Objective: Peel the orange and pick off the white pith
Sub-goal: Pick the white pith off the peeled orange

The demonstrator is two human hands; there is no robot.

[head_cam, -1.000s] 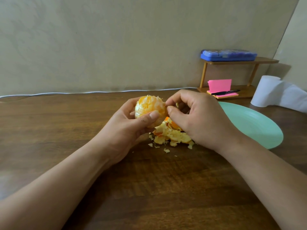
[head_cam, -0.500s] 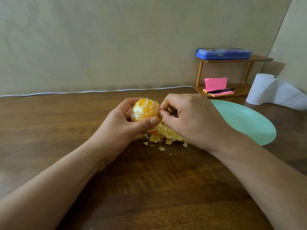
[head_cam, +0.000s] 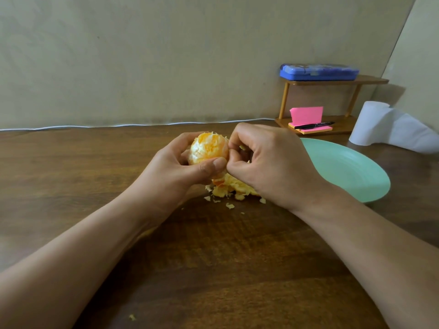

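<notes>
Since half a second ago: both hands and fruit are staying over the same spot, and the left thumb is sitting slightly higher on the fruit's near face.

Count: 1 round, peeled, yellow-orange pith-streaked orange [head_cam: 209,148], held up off the dark brown wooden table [head_cam: 213,269], directly above and slightly left of the scraps.

Left hand [head_cam: 175,169]: grasping the orange, fingers wrapping behind it, thumb pressing across its front lower edge.

Right hand [head_cam: 268,162]: fingers curling inward, thumb and forefinger tips pinching at the orange's right side. Whether a pith strand is lying between them is too small to tell.

Count: 1 heap of pale yellow peel scraps [head_cam: 228,188] lying on the table beneath the hands, partly hidden by the right hand. A few loose crumbs are lying just in front of it; 1 crumb [head_cam: 132,317] is lying well apart, near the lower edge.

Count: 1 round mint-green plate [head_cam: 344,172] sitting right of the right hand, bare.

Far right rear: 1 small two-tier wooden shelf [head_cam: 285,98], carrying 1 blue plastic pencil case [head_cam: 319,72] on top and 1 pink sticky-note pad [head_cam: 308,115] with 1 black pen [head_cam: 313,125] below. 1 white paper roll [head_cam: 370,124] is standing beside it, tail trailing right. 1 white cable [head_cam: 95,126] is running along the table's back edge.
</notes>
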